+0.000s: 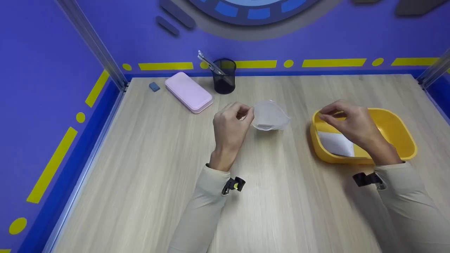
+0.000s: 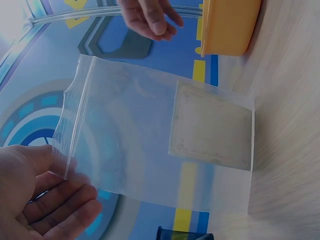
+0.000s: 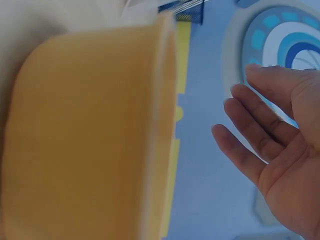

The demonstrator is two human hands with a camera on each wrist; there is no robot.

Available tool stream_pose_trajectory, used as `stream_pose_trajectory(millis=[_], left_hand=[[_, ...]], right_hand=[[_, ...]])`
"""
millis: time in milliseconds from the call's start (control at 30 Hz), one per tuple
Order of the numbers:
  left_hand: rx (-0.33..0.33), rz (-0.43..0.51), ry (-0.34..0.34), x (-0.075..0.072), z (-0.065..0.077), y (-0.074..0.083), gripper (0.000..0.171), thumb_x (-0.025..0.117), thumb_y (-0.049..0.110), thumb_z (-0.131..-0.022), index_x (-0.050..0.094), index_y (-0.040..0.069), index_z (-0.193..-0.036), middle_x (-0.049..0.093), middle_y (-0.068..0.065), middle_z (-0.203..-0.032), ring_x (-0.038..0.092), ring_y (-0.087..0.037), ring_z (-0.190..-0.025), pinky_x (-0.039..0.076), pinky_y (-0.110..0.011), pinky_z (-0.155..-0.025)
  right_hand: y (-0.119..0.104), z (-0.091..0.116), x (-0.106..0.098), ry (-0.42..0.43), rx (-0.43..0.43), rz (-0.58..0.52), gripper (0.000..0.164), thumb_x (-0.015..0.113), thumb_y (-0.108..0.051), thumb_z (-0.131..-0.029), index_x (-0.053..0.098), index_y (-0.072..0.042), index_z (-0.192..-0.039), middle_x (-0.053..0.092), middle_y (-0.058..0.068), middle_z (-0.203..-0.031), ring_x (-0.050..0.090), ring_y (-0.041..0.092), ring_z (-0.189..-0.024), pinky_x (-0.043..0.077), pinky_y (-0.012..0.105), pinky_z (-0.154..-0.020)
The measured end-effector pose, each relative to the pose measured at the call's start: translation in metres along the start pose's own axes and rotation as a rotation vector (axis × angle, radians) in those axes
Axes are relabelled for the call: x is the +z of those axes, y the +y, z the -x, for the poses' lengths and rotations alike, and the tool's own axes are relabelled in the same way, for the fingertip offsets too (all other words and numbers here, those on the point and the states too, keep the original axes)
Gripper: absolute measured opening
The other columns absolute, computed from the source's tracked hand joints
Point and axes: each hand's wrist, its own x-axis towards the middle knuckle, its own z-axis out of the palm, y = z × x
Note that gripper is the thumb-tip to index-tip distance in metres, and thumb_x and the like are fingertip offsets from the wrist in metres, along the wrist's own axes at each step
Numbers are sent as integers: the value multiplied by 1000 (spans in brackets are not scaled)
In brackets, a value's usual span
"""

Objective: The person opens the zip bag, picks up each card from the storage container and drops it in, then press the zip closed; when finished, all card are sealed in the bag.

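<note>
- Left hand [image 1: 231, 128]: pinching the top corner of a clear plastic zip-top bag [image 1: 270, 114] between thumb and index finger, with the remaining fingers loosely bent.
- Just right of the left hand: the bag, spread flat in the left wrist view, with a flat greyish square piece [image 2: 212, 125] at the bottom end. Contact with the pale wood-grain tabletop [image 1: 281, 196] below: unclear.
- Right hand [image 1: 353, 121]: relaxed, thumb apart from slightly bent fingers, holding nothing; raised over the left part of a yellow round-cornered plastic tray [image 1: 400, 135].
- Below the right hand: a flat white rectangular piece [image 1: 335, 143], lying inside the tray.
- Beyond the left hand: a black cylindrical mesh cup [image 1: 224, 84], with slim silver implements [image 1: 209, 63] leaning out to the left.
- Beyond and left of the left hand: a pink rounded oblong case [image 1: 189, 92]; farther left, a small dark-blue block [image 1: 154, 86].
- Behind both hands: a blue wall [image 1: 316, 45] marked with yellow dashes and dots.
</note>
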Motion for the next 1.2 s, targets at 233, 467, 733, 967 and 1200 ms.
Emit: stream_pose_trajectory(millis=[233, 467, 733, 967, 1200], left_hand=[[-1, 5, -3, 0, 0, 0, 9, 83, 4, -87, 76, 4, -80, 73, -4, -77, 69, -16, -69, 56, -26, -68], [-6, 15, -6, 0, -1, 0, 9, 82, 4, -88, 77, 4, -81, 74, -4, -78, 69, -16, -70, 56, -26, -68], [-4, 8, -2, 0, 0, 0, 8, 82, 4, -88, 77, 4, -81, 74, -4, -78, 70, -16, -69, 56, -25, -68], [5, 9, 4, 0, -1, -1, 9, 82, 3, -87, 77, 4, -81, 74, -4, -78, 70, -17, -69, 56, -25, -67], [12, -2, 9, 0, -1, -2, 9, 82, 3, -87, 76, 4, -80, 73, -4, -77, 70, -17, -68, 56, -26, -68]], right_hand=[[21, 5, -2, -91, 107, 21, 16, 78, -9, -97, 78, -1, -112, 75, 14, -110, 63, 3, -95, 43, 3, -81], [39, 9, 2, -173, 184, 55, 24, 78, -11, -98, 76, 2, -118, 74, 20, -113, 69, 35, -102, 39, 0, -78], [53, 8, 5, -273, 254, 66, 23, 78, -11, -98, 76, 1, -118, 75, 19, -112, 67, 35, -102, 41, 4, -75], [60, 9, 9, -350, 284, 47, 24, 79, -7, -97, 75, 3, -118, 75, 18, -110, 66, 34, -100, 45, 9, -75], [62, 7, 14, -374, 274, 71, 24, 83, -10, -93, 77, 2, -112, 75, 12, -103, 65, 30, -94, 46, 12, -75]])
